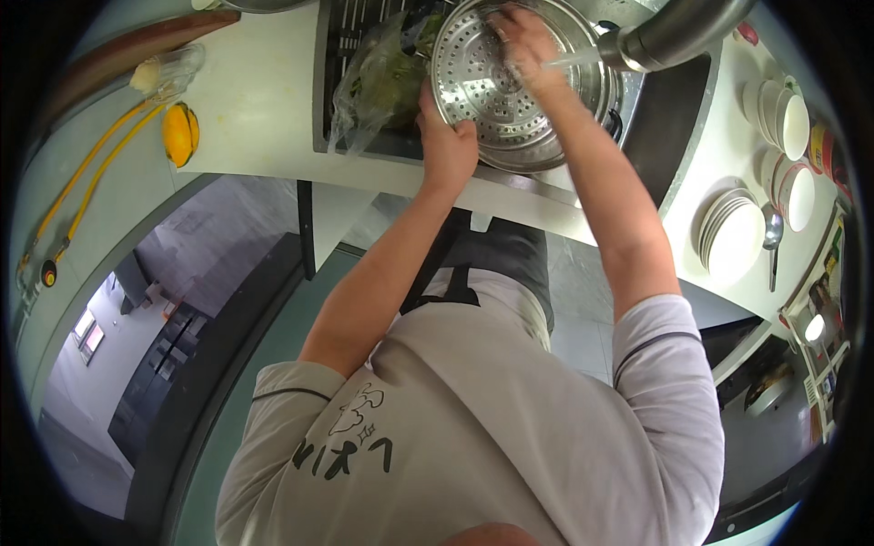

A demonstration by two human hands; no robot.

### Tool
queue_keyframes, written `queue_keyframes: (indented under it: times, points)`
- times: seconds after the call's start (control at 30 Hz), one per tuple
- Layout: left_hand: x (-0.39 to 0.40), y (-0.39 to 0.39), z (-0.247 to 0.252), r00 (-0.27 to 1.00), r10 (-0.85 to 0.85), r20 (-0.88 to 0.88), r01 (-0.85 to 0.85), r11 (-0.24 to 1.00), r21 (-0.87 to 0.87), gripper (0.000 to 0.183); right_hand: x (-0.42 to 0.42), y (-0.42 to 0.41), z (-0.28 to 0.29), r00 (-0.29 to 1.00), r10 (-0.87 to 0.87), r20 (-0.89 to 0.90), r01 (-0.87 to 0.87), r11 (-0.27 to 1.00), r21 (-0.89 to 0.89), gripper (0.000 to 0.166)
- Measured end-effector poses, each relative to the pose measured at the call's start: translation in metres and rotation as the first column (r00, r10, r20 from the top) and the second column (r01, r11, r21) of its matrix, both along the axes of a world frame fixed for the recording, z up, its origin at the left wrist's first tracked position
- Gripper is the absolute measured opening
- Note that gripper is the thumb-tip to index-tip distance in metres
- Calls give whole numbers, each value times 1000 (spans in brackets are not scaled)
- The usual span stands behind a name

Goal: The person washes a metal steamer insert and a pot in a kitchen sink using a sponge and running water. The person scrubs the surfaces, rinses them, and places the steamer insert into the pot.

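My left hand [447,147] grips the near left rim of a perforated stainless-steel steamer tray [468,68], its thumb over the edge. The tray is tilted above a larger metal pot [604,102] that has a black handle. Motion blurs my right hand [526,41], which is over the inside of the tray; whether its fingers hold anything is not clear. Water runs from the metal faucet [683,34] onto that hand. Left of the tray, a clear plastic bag [382,89] with green leafy vegetables lies at the sink's rack side.
The dark sink basin [669,116] opens to the right. Stacked white bowls [792,126], stacked plates [734,235] and a metal spoon [772,228] stand on the right counter. An orange-yellow fruit or squash piece [180,134] and a clear container [171,75] lie on the left.
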State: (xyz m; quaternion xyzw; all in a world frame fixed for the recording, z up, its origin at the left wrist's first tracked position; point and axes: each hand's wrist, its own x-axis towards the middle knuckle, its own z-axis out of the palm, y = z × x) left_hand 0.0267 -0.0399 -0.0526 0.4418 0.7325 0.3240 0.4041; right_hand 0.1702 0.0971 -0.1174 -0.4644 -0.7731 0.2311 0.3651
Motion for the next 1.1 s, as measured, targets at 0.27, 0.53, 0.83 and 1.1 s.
queue_keyframes:
  times: [0.27, 0.53, 0.83, 1.1]
  points:
    - [3, 1, -2, 997, 67, 43, -66, 997, -29, 75, 58, -92, 2, 759, 178, 626, 168, 876, -452, 28]
    - [1, 3, -3, 994, 76, 84, -82, 994, 73, 76, 17, -83, 3, 924, 43, 381, 113, 920, -376, 25]
    - [4, 3, -10, 966, 171, 193, -163, 985, -56, 79, 7, -91, 8, 912, 43, 407, 147, 894, -424, 29]
    - [9, -4, -17, 976, 164, 145, -159, 986, -48, 81, 4, -93, -4, 915, -18, 402, 216, 866, -452, 22]
